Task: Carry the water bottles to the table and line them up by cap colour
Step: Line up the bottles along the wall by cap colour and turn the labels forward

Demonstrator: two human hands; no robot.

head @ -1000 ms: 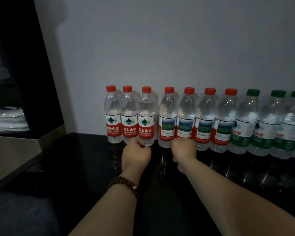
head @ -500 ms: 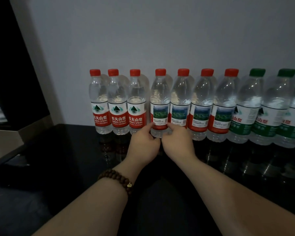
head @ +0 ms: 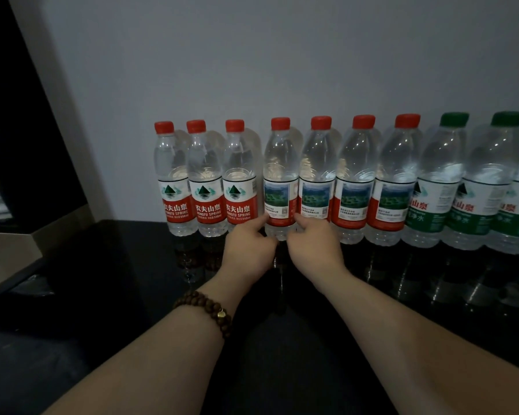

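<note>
Water bottles [head: 355, 187] stand upright in one row on the black table [head: 108, 265], backed against the grey wall [head: 252, 55]. The row runs from 9 o'clock to 3 o'clock. Seven red-capped bottles [head: 174, 181] occupy the 9 o'clock portion. Green-capped bottles [head: 441, 187] adjoin them at the 3 o'clock end and run off the frame edge.

Change from one second ago: the left hand [head: 249, 250] was then at the base of the third bottle [head: 240, 181] and the right hand [head: 315, 250] at the fifth bottle [head: 319, 175]. Half a second ago both had closed in on the fourth bottle [head: 280, 175], counted from the 9 o'clock end. Both are at that bottle now. The row order is unchanged.

Grip state: the left hand is at the 9 o'clock side of the fourth bottle's lower part, and the right hand is at its 3 o'clock side. The left index finger [head: 262, 220] is extended, with its tip touching the lower label edge in the gap beside the third bottle. The right index finger [head: 300, 219] is extended likewise, with its tip on the opposite label edge beside the fifth bottle. The remaining fingers are curled beneath the palms. Whether they or the thumbs clamp the bottle cannot be told. The bottle's base rests on the table and is visible between the two hands. A beaded bracelet [head: 206, 310] sits on the left wrist.
</note>
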